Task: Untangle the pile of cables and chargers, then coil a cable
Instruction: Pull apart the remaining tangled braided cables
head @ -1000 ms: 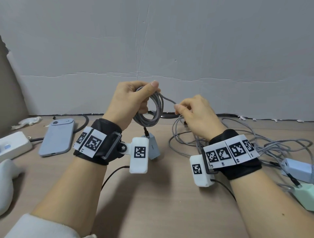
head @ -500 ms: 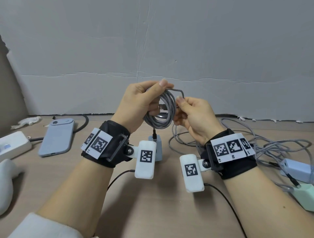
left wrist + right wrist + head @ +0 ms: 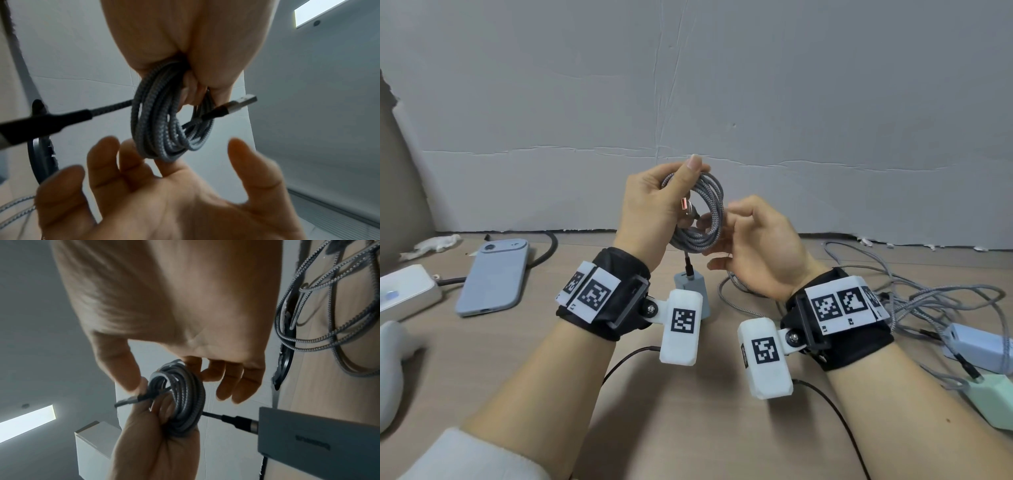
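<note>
While the left hand is gripping the coiled cable between thumb and fingers, the right hand is hovering spread wide just beside the coil's far edge, holding nothing

2 hands, 1 coiled cable, 3 chargers, 1 phone, 1 loose cable tangle.

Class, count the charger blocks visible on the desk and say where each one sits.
3. A grey charger stands below the coil, between the wrists; a pale blue charger and a mint green charger lie at the right edge. Tangled cables may hide more.
</note>
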Demonstrator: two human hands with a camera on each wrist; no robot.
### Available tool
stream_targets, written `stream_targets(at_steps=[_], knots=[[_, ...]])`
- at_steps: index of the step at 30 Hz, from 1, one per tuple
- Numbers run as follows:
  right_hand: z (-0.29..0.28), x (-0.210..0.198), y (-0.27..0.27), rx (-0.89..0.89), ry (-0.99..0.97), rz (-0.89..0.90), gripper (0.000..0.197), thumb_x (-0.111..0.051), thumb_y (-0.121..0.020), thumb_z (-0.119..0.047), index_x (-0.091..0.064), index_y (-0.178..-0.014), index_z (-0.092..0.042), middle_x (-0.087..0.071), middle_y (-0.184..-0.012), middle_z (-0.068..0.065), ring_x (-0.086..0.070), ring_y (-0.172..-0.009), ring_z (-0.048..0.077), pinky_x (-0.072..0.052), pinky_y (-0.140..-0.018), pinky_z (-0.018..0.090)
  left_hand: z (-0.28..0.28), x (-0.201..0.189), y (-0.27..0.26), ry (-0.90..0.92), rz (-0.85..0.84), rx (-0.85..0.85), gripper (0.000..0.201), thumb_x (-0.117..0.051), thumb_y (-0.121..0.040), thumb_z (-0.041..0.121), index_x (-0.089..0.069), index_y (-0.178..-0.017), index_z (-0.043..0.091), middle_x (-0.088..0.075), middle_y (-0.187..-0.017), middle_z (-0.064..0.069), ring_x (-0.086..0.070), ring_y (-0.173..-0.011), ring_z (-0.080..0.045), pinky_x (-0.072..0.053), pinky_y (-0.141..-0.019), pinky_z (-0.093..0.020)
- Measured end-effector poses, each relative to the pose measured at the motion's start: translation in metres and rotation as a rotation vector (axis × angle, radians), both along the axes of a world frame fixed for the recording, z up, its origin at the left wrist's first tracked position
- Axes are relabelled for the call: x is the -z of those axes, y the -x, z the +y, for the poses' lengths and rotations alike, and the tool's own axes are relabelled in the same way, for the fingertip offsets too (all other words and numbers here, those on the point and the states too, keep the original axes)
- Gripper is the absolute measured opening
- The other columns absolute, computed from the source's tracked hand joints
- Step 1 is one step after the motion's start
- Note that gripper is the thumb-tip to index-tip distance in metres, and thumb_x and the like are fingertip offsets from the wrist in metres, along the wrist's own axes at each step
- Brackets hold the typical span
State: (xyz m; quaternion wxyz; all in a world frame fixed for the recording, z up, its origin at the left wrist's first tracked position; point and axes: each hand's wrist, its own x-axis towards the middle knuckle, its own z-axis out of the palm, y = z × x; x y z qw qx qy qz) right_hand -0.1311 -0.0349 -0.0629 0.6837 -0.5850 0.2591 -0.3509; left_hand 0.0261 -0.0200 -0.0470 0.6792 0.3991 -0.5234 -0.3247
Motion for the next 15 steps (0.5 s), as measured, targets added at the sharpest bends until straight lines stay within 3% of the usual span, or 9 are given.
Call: stream_targets(at_steps=[3,6,8,9,12,13,15], knots=[[0.004,0.004,-0.007,0.036,0.127,0.119,0.019,-0.062,-0.076,-0.027,-0.066,-0.094,-0.020,-0.065,-0.097,0.003,-0.053,-0.091,0.018,-0.040,-0.078,0.034,-0.002,0.002,0.003,0.007,0.024,-0.020,0.028,-0.065,-0.098,0.032,-0.076,-0.095,0.006,-0.040,-0.069,-0.008,-0.033,-0.047,-0.013,-0.032,-0.043,-0.022],[0.007,0.005,-0.015,0.159,0.217,0.230,0.021,-0.069,-0.079,-0.037,-0.067,-0.093,-0.022,-0.071,-0.094,0.000,-0.061,-0.095,0.018,-0.044,-0.078,0.034,-0.003,0.004,0.007,0.018,0.008,-0.043,0.026,-0.067,-0.097,0.033,-0.077,-0.090,0.010,-0.049,-0.064,-0.005,-0.042,-0.052,-0.016,-0.039,-0.052,-0.025],[0.010,0.002,-0.018,0.247,0.231,0.246,0.024,-0.066,-0.090,-0.047,-0.075,-0.079,-0.027,-0.073,-0.085,-0.006,-0.064,-0.091,0.019,-0.046,-0.073,0.034,-0.004,0.006,0.010,0.010,-0.018,-0.053,0.027,-0.066,-0.097,0.034,-0.077,-0.091,0.009,-0.061,-0.065,-0.003,-0.050,-0.059,-0.020,-0.044,-0.057,-0.029],[0.010,0.000,-0.017,0.288,0.251,0.255,0.035,-0.060,-0.095,-0.050,-0.075,-0.068,-0.033,-0.071,-0.079,-0.008,-0.063,-0.087,0.019,-0.047,-0.070,0.035,-0.004,0.007,0.011,0.002,-0.014,-0.045,0.028,-0.066,-0.097,0.033,-0.076,-0.092,0.008,-0.064,-0.068,-0.005,-0.052,-0.060,-0.022,-0.044,-0.055,-0.029],[0.013,-0.001,-0.018,0.451,0.483,0.422,0.050,-0.048,-0.100,-0.055,-0.067,-0.055,-0.045,-0.061,-0.062,-0.015,-0.060,-0.069,0.011,-0.047,-0.063,0.026,-0.004,0.008,0.013,0.001,-0.023,-0.052,0.030,-0.065,-0.098,0.034,-0.076,-0.094,0.006,-0.067,-0.074,-0.016,-0.049,-0.057,-0.021,-0.040,-0.049,-0.026],[0.013,-0.001,-0.018,0.519,0.595,0.493,0.051,-0.048,-0.100,-0.054,-0.063,-0.054,-0.040,-0.057,-0.058,-0.016,-0.054,-0.064,0.007,-0.042,-0.060,0.023,-0.004,0.008,0.013,0.000,-0.026,-0.062,0.030,-0.065,-0.098,0.034,-0.075,-0.094,0.006,-0.065,-0.069,-0.011,-0.046,-0.053,-0.017,-0.039,-0.048,-0.025],[0.010,0.001,-0.016,0.687,0.776,0.551,0.036,-0.053,-0.099,-0.050,-0.055,-0.068,-0.033,-0.053,-0.070,-0.014,-0.049,-0.070,0.010,-0.037,-0.063,0.028,-0.003,0.007,0.013,-0.020,-0.016,-0.089,0.030,-0.064,-0.099,0.032,-0.074,-0.094,0.005,-0.053,-0.054,0.009,-0.039,-0.046,-0.010,-0.036,-0.046,-0.023]])
